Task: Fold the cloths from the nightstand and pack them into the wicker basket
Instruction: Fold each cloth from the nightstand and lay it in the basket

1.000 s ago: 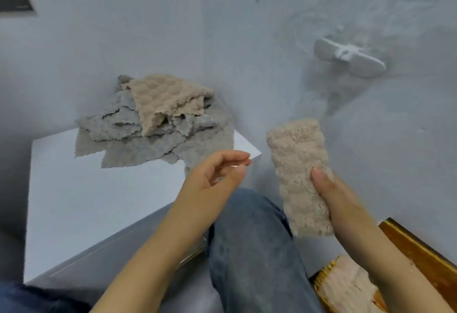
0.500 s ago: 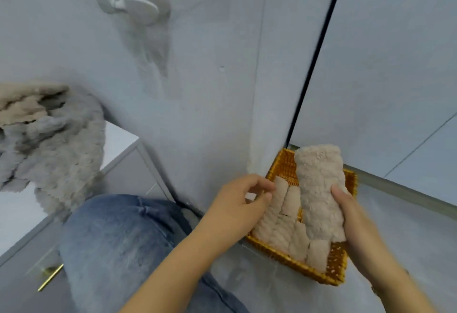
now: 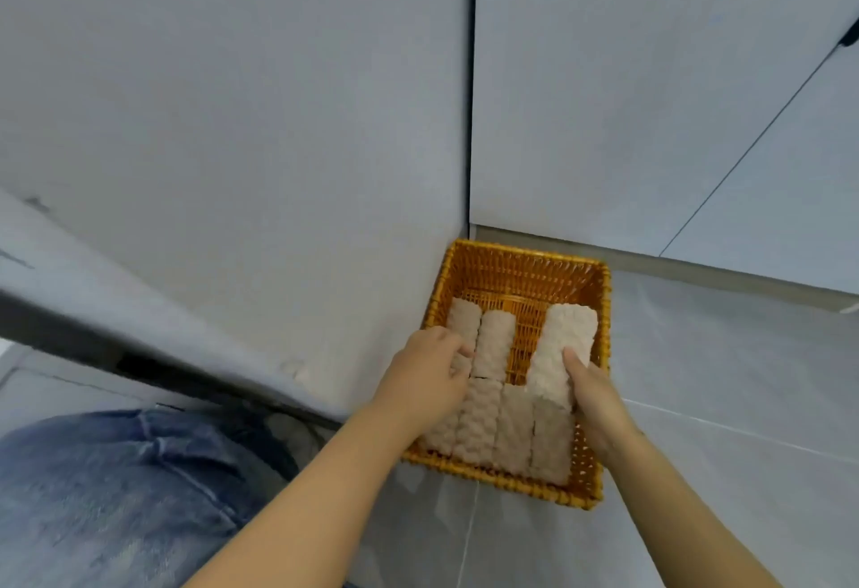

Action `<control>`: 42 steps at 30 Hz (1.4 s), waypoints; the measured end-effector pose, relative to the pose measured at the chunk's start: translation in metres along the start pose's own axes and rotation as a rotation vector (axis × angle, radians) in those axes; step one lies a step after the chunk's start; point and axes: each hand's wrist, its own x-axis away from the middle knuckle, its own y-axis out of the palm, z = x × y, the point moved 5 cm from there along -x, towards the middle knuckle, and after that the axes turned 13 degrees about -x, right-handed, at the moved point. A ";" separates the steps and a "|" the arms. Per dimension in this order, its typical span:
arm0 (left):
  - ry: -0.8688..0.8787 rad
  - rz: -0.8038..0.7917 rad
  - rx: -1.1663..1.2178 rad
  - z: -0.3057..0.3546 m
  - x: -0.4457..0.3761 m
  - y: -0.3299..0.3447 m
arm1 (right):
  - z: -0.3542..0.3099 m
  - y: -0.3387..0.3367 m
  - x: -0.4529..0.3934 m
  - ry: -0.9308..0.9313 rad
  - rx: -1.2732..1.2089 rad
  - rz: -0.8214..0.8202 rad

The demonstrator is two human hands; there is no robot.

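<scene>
- My knee in jeans (image 3: pixel 116 494) sits nearest, bottom left, blurred and cut off by the edge.
- My right hand (image 3: pixel 592 397) grips the folded cloth (image 3: pixel 560 350), thumb on its face, the other fingers hidden behind. I'm holding it on end over the open slot so it drops in beside the rest, I reckon.
- My left hand (image 3: pixel 430 378) has fingers curled onto the leftmost rolls, probably steadying them; whether it pinches or only presses, I can't tell.
- The wicker basket (image 3: pixel 520 257) sits on the floor, tucked into the wall corner. A near row of four packed cloths (image 3: pixel 492 429) fills the front, two more stand behind, bare weave beyond.
- The nightstand and unfolded pile aren't in sight now.
- The far panels (image 3: pixel 650 76) are plain; a dark thing at the top right edge is cut off.
</scene>
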 end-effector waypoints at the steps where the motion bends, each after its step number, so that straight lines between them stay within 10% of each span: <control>1: -0.001 -0.004 0.013 0.000 -0.011 0.006 | 0.009 -0.004 -0.020 0.004 0.060 0.025; 23: -0.140 -0.201 -0.120 -0.049 -0.057 0.112 | 0.081 0.015 -0.162 0.138 0.296 0.102; 29: -0.162 -0.240 -0.142 -0.051 -0.052 0.119 | 0.060 0.013 -0.149 -0.236 0.609 0.152; 33: -0.159 -0.237 -0.142 -0.050 -0.053 0.118 | 0.063 0.026 -0.145 -0.438 0.917 -0.035; 42: -0.116 -0.248 -0.096 -0.049 -0.052 0.119 | 0.080 0.034 -0.161 -0.175 1.004 -0.325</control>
